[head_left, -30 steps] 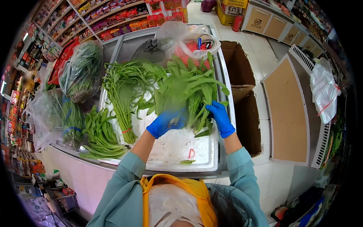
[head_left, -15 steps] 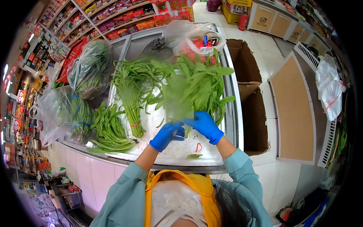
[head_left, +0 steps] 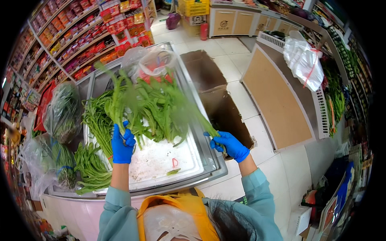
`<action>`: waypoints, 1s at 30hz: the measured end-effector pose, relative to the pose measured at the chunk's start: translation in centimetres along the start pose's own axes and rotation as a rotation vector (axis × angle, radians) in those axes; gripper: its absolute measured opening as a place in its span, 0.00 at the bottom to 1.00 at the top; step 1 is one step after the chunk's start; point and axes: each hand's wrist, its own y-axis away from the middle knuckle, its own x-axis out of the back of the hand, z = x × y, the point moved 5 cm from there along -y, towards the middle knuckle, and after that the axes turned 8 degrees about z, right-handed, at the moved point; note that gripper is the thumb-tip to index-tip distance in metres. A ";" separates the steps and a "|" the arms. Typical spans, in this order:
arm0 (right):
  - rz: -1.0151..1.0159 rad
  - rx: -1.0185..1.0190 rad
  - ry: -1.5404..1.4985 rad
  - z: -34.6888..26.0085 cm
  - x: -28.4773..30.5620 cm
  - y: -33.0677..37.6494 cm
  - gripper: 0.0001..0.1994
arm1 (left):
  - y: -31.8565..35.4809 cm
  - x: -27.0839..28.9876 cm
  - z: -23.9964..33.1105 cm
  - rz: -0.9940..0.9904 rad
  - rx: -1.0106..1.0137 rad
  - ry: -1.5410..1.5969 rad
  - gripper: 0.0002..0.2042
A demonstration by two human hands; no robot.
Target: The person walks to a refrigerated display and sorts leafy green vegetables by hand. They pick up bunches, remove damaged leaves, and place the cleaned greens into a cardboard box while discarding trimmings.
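My left hand (head_left: 123, 143), in a blue glove, is closed around the lower stems of leafy green stalks (head_left: 118, 94) held upright over the tray. My right hand (head_left: 230, 146), gloved alike, grips the stem end of a leafy green (head_left: 200, 119) beyond the counter's right edge; its upper part is smeared by motion. Between the hands, a loose pile of leafy greens (head_left: 159, 106) lies on the white tray (head_left: 155, 160). To the left of it rest a tied bunch of greens (head_left: 97, 116) and another leafy bunch (head_left: 90, 164). A torn leaf (head_left: 173, 172) lies near the tray's front.
Open cardboard boxes (head_left: 223, 110) stand on the floor along the counter's right side. Bagged greens (head_left: 63, 108), a tied bunch of thin green stalks (head_left: 63, 162) and a red basket (head_left: 43, 106) crowd the left. A red-lined plastic bag (head_left: 157, 66) sits at the back.
My hands have moved apart from the tray's middle, the left one leftward with stalks, the right one past the counter's right edge with a leafy green. The whole view has turned right.
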 end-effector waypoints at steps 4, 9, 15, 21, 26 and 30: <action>-0.048 0.055 -0.237 0.9 5.1 0.3 0.20 | 0.5 -3.2 -5.7 -0.112 0.049 -0.078 0.17; 0.936 0.517 1.236 3.1 9.6 0.1 0.18 | 2.1 -5.8 -11.8 -0.253 0.154 -0.237 0.15; 0.135 0.428 0.086 -1.6 -9.2 0.1 0.20 | 2.7 -3.8 -13.8 -0.433 0.148 -0.396 0.12; 0.186 0.490 0.149 -2.9 -14.4 0.0 0.10 | 4.7 -5.7 -9.9 -0.467 0.102 -0.426 0.12; 0.261 0.556 0.248 -3.1 -14.5 0.7 0.10 | 3.1 -4.6 -10.7 -0.504 0.124 -0.343 0.14; 0.477 0.623 0.089 -2.1 -11.5 0.4 0.12 | 1.7 -5.2 -12.7 -0.321 0.151 -0.220 0.13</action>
